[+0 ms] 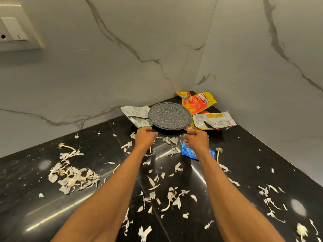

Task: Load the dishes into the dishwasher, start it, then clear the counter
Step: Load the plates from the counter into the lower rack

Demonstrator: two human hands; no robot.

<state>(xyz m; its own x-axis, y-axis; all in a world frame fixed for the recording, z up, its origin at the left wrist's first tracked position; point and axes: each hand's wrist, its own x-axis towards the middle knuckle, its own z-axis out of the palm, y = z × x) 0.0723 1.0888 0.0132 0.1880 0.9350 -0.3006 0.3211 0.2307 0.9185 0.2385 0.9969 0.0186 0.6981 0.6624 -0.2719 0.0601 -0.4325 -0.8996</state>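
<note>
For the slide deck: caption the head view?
Left hand and right hand at the near rim of a speckled plate among snack wrappers and peels on a black counter.

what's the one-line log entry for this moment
step: reach for plate | left hand: at near rim of speckled plate, grip unclear | right hand: by same rim, grip unclear | around: snack wrappers, peels on black counter

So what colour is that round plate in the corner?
The plate is dark grey with fine pale speckles, best seen in the head view.
</note>
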